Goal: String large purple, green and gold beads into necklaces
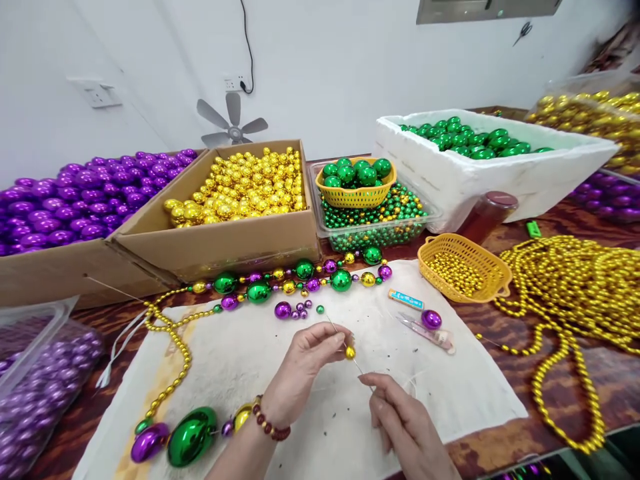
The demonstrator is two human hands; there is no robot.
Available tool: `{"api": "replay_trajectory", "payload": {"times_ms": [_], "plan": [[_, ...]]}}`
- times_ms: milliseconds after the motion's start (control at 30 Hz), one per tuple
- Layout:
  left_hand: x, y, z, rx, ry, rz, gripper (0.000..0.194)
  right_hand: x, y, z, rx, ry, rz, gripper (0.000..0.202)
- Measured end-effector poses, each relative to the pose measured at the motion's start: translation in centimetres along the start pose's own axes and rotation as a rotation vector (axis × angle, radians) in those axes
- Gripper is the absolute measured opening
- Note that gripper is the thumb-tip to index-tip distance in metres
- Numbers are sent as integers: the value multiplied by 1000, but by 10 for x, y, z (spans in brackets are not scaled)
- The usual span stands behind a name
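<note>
My left hand (317,350), with a dark red bead bracelet at its wrist, pinches a gold bead (350,352). A thin needle (358,367) passes by or through that bead, and my right hand (400,417) grips its lower end between thumb and fingers. Near the needle's far tip is a small green bead (321,309); whether it touches the tip I cannot tell. Just beyond, a purple bead (283,310) and several small purple beads lie on the white cloth (235,367). A beaded strand (259,292) of green, purple and gold curves around the left; my left forearm covers part of it.
Boxes of purple beads (90,193) and gold beads (250,187) line the back, beside a clear tub (345,237) and a white foam box (425,167). To the right are a yellow basket (430,263), snips (430,333), a blue packet (406,299) and gold bead strings (575,287).
</note>
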State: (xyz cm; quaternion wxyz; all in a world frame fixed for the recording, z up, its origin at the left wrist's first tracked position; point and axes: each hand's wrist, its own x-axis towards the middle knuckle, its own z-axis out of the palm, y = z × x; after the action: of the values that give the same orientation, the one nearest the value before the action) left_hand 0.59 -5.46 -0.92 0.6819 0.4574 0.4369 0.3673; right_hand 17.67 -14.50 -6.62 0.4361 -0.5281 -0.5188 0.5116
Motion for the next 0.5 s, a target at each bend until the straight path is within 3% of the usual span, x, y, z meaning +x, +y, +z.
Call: {"api": "replay_trajectory", "payload": {"times_ms": [100, 233, 367, 500], "plan": [[2, 5, 5, 108, 23, 37, 20, 5, 9, -2, 27, -71, 26, 43], [7, 16, 10, 187, 30, 122, 20, 9, 18, -12, -128, 46, 36, 41], [14, 27, 19, 270, 12, 236, 19, 18, 13, -22, -375, 157, -122, 33], [21, 38, 37, 366, -114, 280, 21, 34, 7, -21, -177, 142, -199, 29]]}}
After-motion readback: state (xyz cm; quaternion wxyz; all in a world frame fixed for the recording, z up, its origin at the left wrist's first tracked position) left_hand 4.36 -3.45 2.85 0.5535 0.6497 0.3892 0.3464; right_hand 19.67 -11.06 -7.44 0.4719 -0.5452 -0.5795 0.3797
